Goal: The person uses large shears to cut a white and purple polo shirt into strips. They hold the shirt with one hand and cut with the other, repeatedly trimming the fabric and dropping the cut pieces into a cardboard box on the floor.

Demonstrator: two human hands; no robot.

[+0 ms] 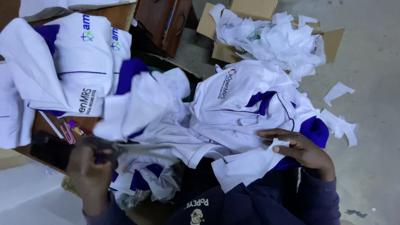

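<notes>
My left hand (89,168), blurred, grips a pair of scissors (133,146) whose blades point right toward a heap of white shirts with purple trim (233,108) on my lap. My right hand (298,148) rests on that heap, with thumb and fingers pinching a white piece of shirt fabric (246,164) near a purple collar (315,130). More white and purple cloth (146,175) hangs below the scissors. My dark blue hooded top (250,204) fills the bottom edge.
Folded white shirts with printed logos (71,62) are stacked on a wooden table (121,16) at the left, beside pens (68,131) and a dark flat object (48,150). A cardboard box (254,8) of white cloth scraps (275,41) stands at the top. Scraps (338,91) lie on the concrete floor.
</notes>
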